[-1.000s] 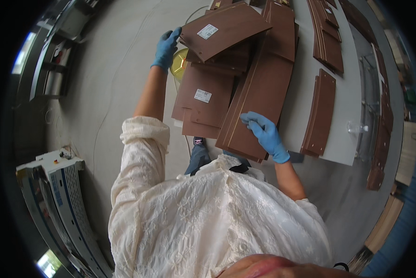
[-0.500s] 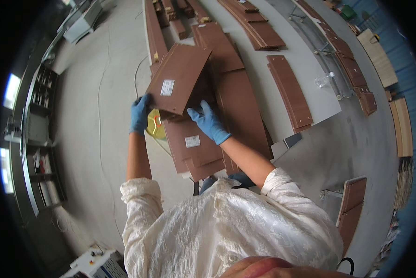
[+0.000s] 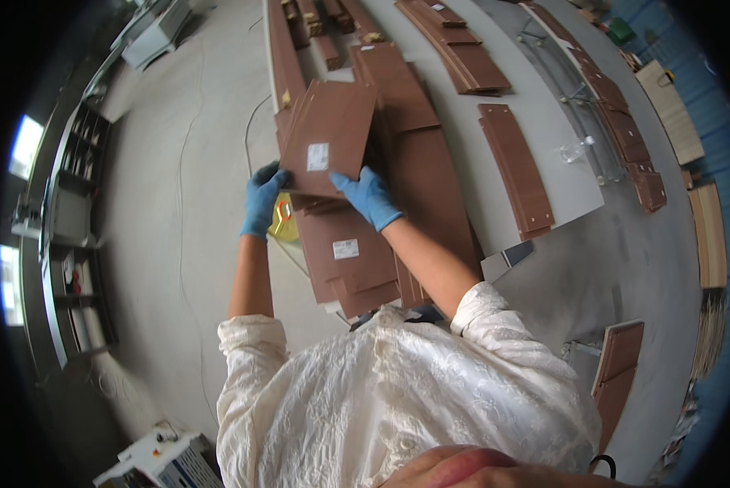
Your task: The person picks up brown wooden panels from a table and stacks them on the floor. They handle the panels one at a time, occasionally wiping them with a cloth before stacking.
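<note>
Both my hands wear blue gloves and hold a brown board (image 3: 345, 122) with a white label (image 3: 318, 157). My left hand (image 3: 262, 199) grips its near left corner. At the near right corner my right hand (image 3: 369, 199) is closed on the edge, thumb on top; its other fingers are partly hidden. The board sits above a stack of brown panels, and I cannot tell whether it touches them. Nearer to me in the stack lies another labelled brown panel (image 3: 341, 248). A long brown panel (image 3: 430, 179) lies to the right of it.
A yellow object (image 3: 284, 224) with an orange ring shows left of the stack. A grey-white table (image 3: 572, 183) carries a narrow brown panel (image 3: 515, 167) and a clear plastic item (image 3: 577, 150). More brown panels (image 3: 625, 138) stand on a rack to the right. Shelving (image 3: 76, 236) lines the left.
The board has swung from tilted to nearly square in front of me. My right hand has moved from apart to holding its near right corner; my left hand shifted slightly right.
</note>
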The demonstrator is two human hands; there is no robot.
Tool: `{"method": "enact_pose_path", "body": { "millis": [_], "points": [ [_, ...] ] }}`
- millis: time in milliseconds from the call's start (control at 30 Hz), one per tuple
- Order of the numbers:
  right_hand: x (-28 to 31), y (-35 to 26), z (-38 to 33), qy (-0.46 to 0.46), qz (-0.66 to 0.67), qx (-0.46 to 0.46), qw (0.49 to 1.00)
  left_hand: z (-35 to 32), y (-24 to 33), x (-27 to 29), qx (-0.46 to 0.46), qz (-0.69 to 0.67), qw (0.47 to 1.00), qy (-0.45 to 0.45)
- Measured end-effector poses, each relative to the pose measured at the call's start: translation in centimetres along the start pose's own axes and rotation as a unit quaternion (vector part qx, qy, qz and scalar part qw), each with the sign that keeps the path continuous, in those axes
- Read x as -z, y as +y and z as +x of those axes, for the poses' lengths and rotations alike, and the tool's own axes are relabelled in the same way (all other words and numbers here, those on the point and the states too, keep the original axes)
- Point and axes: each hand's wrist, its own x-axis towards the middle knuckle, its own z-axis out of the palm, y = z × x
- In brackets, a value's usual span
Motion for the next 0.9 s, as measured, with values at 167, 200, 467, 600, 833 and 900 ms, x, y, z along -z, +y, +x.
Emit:
{"method": "enact_pose_path", "body": {
  "millis": [167, 200, 467, 600, 833, 900],
  "points": [
    [-0.2, 0.9, 0.2, 0.0, 0.208, -0.104, 0.973, -2.0, 0.5, -1.8, 0.0, -0.003, 0.999, 0.034],
    [0.0, 1.0, 0.2, 0.003, 0.256, -0.102, 0.961, -2.4, 0.6, -2.0, -0.017, -0.011, 0.999, 0.04],
    [7.9, 3.9, -1.8, 0.039, 0.354, -0.203, 0.912, -2.8, -1.0, -1.6, 0.029, 0.039, 0.994, 0.1],
    [15.2, 6.2, -3.8, 0.03, 0.429, -0.11, 0.896, -1.8, -1.7, -2.3, 0.084, 0.038, 0.994, 0.064],
    [21.8, 8.1, -7.8, 0.07, 0.416, -0.099, 0.901, -0.4, -1.3, -1.9, 0.128, 0.053, 0.989, 0.053],
    [21.9, 8.9, -8.7, 0.081, 0.411, -0.113, 0.901, 0.1, -1.3, -1.6, 0.151, 0.028, 0.987, 0.036]
  ]
}}
